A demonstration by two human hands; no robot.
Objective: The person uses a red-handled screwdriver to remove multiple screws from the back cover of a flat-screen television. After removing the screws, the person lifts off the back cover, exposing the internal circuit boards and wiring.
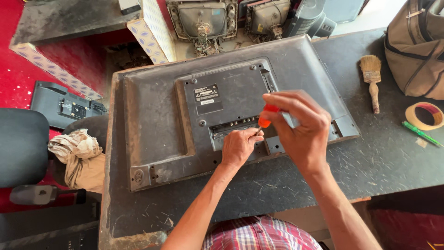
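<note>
A dusty grey flat-screen television (pixel 157 111) lies face down on the dark workbench (pixel 379 157), back panel up. My right hand (pixel 298 127) grips a screwdriver with an orange and clear handle (pixel 267 115), its tip pointing down at the lower middle of the back panel. My left hand (pixel 239 146) rests on the panel right beside the tip, fingers curled near the connector strip (pixel 233 125). The screwdriver's shaft is mostly hidden between the two hands.
A paintbrush (pixel 372 78), a roll of tape (pixel 424 115) and a green pen (pixel 421 133) lie on the bench at right, beside a tan bag (pixel 416 46). Old tube sets (pixel 203 21) stand behind. A rag (pixel 78 155) and a black chair (pixel 21 146) sit at left.
</note>
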